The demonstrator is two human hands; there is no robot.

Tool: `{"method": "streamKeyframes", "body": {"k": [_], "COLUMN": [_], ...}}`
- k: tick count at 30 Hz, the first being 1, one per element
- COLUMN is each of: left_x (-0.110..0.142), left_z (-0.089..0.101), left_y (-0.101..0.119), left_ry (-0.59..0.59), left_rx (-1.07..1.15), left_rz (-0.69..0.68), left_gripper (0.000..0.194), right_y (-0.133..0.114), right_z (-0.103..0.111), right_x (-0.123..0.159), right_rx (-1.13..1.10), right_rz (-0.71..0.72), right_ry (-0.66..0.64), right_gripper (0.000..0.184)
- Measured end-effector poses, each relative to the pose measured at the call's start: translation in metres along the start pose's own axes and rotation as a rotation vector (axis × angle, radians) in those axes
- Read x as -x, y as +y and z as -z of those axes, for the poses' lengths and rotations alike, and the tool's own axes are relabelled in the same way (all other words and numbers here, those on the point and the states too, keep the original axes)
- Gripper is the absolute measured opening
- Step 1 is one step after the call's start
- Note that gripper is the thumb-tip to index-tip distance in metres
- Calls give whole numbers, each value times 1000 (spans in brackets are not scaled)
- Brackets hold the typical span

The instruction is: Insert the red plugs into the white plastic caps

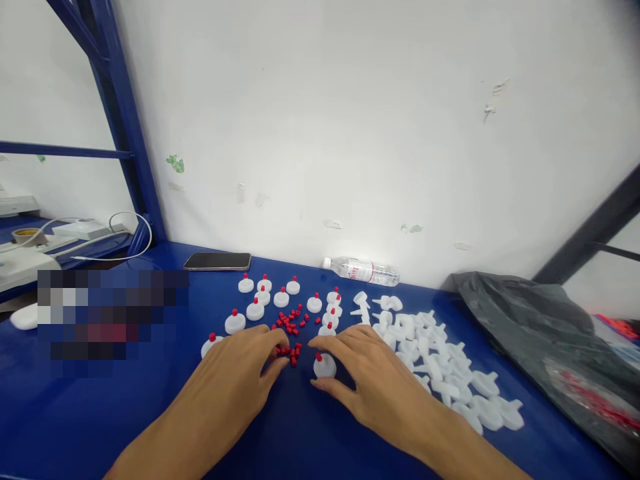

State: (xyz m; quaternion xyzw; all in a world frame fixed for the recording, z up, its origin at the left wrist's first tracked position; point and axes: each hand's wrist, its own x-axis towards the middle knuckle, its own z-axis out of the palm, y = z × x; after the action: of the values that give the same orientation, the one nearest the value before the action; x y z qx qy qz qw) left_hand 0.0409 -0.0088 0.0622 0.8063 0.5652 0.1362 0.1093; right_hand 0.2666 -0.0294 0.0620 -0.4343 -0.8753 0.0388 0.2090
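My left hand (245,363) is at a small pile of loose red caps (290,323), its thumb and curled forefinger apart, with a few caps showing between and beside them. I see nothing firmly held there; its other fingers are hidden. My right hand (367,367) has thumb and forefinger spread around a round white nozzle lid (326,367) with a red cap on its tip. The lid sits on the blue table, slightly tilted, and I see no firm grip on it. Several red-capped white lids (235,323) stand behind both hands.
Many uncapped white nozzle lids (440,363) lie heaped at the right. Beyond them is a dark plastic bag (530,333) with a clear bag of red pieces (595,400). A water bottle (363,270) and a phone (217,261) lie along the wall.
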Motion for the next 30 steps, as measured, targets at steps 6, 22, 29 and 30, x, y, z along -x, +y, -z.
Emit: {"method": "streamKeyframes", "body": {"k": [6, 22, 29, 30], "left_x": [5, 2, 0, -1], "left_z": [-10, -12, -16, -17], "left_y": [14, 20, 15, 14], "left_ry": [-98, -158, -117, -113], "left_rx": [-110, -111, -141, -162], "left_rz": [-65, -27, -33, -33], "left_gripper": [27, 32, 35, 35], "right_y": [2, 35, 19, 16], "right_z": [12, 66, 74, 73], "right_x": [-5, 2, 2, 3], "right_rx": [-2, -239, -255, -281], "right_rz": [-155, -377, -299, -277], "right_ry": [83, -452, -245, -259], "right_gripper": [18, 7, 19, 17]}}
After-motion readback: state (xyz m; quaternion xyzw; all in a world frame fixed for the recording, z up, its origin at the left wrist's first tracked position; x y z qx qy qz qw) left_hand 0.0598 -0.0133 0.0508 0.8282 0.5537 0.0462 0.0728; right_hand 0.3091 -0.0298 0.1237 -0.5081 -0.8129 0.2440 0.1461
